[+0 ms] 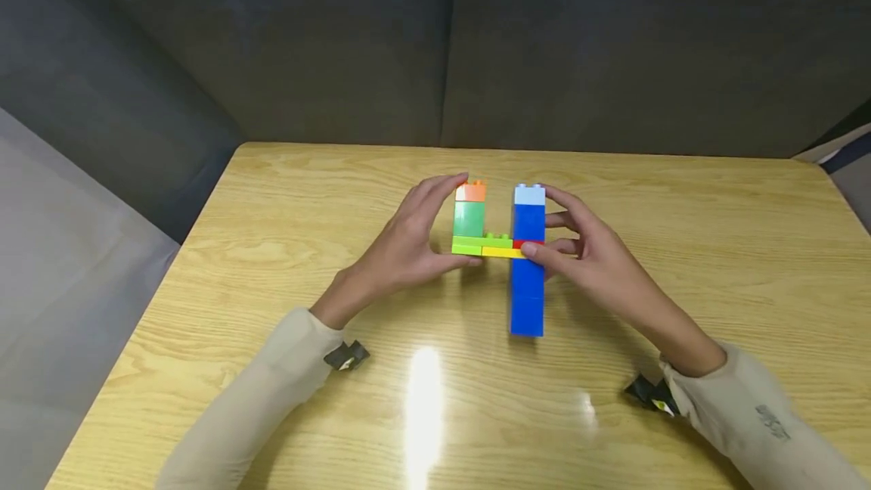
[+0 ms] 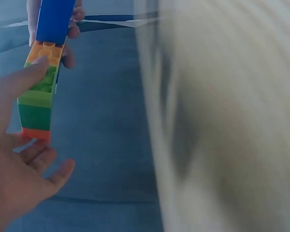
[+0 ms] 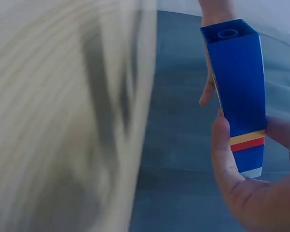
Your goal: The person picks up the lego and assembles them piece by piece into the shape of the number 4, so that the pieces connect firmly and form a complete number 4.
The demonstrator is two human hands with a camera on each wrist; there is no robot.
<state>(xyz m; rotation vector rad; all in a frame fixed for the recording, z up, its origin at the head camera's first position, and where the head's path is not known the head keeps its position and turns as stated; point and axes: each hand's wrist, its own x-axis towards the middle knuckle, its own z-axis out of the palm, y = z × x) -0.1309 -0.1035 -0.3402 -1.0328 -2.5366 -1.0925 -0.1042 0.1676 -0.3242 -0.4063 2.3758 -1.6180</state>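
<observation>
A toy building-block structure (image 1: 528, 278) is held up above the table between both hands. Its taller column has a light blue block on top, blue blocks, and thin red and yellow layers partway down. Lime and yellow plates join this column to a shorter stack of green with an orange block (image 1: 470, 193) on top. My left hand (image 1: 404, 240) pinches the short stack, fingers at the orange end and thumb beneath the plates. The right hand (image 1: 592, 248) grips the blue column, thumb near the yellow layer. In the right wrist view, the hollow underside of the lowest blue block (image 3: 239, 82) shows.
A wood-grain table (image 1: 272, 399) lies under the hands, with a bright light reflection near its front. Dark cloth (image 1: 340, 44) hangs behind the far edge. Pale fabric (image 1: 61, 308) is at the left. Small black markers sit at both sleeve cuffs.
</observation>
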